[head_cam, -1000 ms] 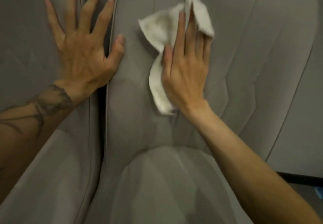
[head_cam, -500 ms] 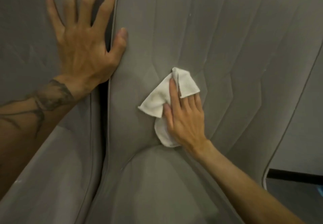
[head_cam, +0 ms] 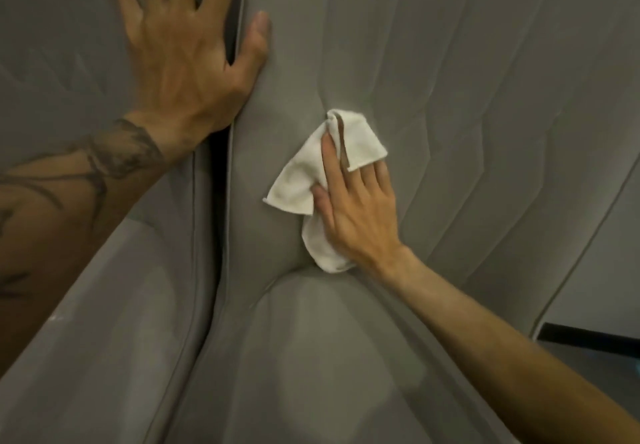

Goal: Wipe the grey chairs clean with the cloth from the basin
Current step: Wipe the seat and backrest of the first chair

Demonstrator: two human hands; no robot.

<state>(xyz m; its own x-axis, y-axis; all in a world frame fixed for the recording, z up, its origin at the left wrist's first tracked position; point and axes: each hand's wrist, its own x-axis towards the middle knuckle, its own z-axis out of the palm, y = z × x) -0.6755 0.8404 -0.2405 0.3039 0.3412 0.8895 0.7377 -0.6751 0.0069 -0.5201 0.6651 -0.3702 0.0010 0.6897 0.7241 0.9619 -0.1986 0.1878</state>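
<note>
Pressing cloth (head_cam: 298, 180) flat under right hand (head_cam: 356, 208), fingers straight, low on grey chair backrest (head_cam: 467, 80) just above seat crease; swept down from upper back (stroke likely ending). Farther up, bracing with left hand (head_cam: 183, 59), splayed wide, unmoved, across gap between chairs.

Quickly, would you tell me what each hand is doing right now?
Left hand: open, flat on the left chair.
Right hand: open, pressing the cloth.

The cloth (head_cam: 294, 184) is white, the chair (head_cam: 450, 104) grey, the tattoo (head_cam: 121, 152) perhaps black.
</note>
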